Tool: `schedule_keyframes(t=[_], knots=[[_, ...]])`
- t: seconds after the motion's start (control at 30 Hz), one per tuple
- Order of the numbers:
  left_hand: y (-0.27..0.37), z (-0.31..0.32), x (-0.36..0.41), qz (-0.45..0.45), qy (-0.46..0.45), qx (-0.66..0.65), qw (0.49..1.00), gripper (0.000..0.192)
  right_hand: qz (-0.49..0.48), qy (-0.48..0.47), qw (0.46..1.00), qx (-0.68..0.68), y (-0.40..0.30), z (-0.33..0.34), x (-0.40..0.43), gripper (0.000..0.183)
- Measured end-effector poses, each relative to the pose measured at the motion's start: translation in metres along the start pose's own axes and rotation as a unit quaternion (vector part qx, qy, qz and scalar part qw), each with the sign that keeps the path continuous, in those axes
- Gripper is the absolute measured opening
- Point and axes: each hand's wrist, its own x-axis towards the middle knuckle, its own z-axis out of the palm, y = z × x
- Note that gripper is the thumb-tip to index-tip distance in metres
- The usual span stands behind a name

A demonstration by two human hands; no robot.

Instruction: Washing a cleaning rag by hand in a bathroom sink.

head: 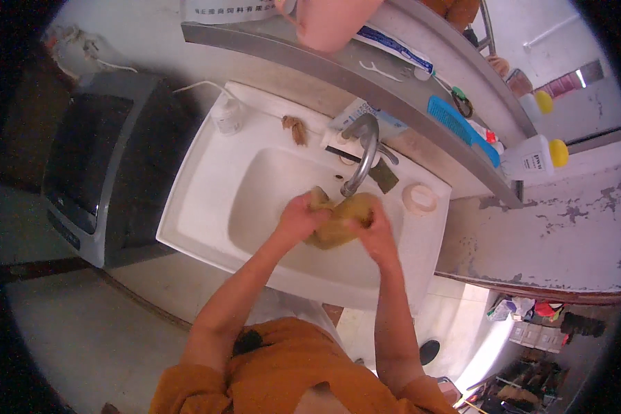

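Observation:
My left hand (pixel 301 220) and my right hand (pixel 379 235) hold a yellow-green cloth (pixel 336 225) between them over the basin of a white sink (pixel 259 207). The left fingers pinch one end of the cloth, and the right fingers grip its other side. Blur hides the exact shape of the folds. Just above the cloth is the spout of a curved metal faucet (pixel 365 163). Whether water runs from it I cannot tell.
A white bottle (pixel 227 118) and a brown crumpled item (pixel 296 130) stand on the sink's back ledge. At its right corner sits a soap dish (pixel 419 199). Overhead a grey shelf (pixel 310 59) carries a pink cup (pixel 331 23) and a blue comb (pixel 460 127). A dark appliance (pixel 101 165) stands left.

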Motion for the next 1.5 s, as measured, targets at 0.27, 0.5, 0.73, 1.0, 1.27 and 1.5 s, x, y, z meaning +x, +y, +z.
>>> schedule_keyframes(t=[0.27,0.5,0.73,1.0,1.27,1.5], knots=[[-0.063,-0.029,0.006,0.018,-0.026,0.004,0.999,0.044,0.069,-0.024,0.996,-0.040,0.023,0.007,-0.013,0.021],[-0.040,0.040,-0.004,0.109,-0.061,0.222,0.967,0.057,0.038,0.023,0.974,0.222,-0.075,-0.019,-0.022,0.019],[-0.045,-0.001,0.013,0.016,0.098,-0.072,0.992,0.036,0.160,0.070,0.971,0.165,0.037,-0.036,-0.011,0.025],[-0.028,0.071,-0.034,0.247,0.081,0.371,0.892,0.038,0.123,-0.212,0.946,0.212,0.153,0.018,-0.023,0.048],[-0.025,-0.022,0.000,0.005,0.125,-0.128,0.984,0.035,0.335,-0.097,0.877,0.330,0.094,0.058,-0.007,0.047],[-0.059,-0.010,0.013,-0.056,0.035,-0.576,0.815,0.036,0.428,-0.084,0.732,0.524,0.058,0.059,-0.003,0.060]])
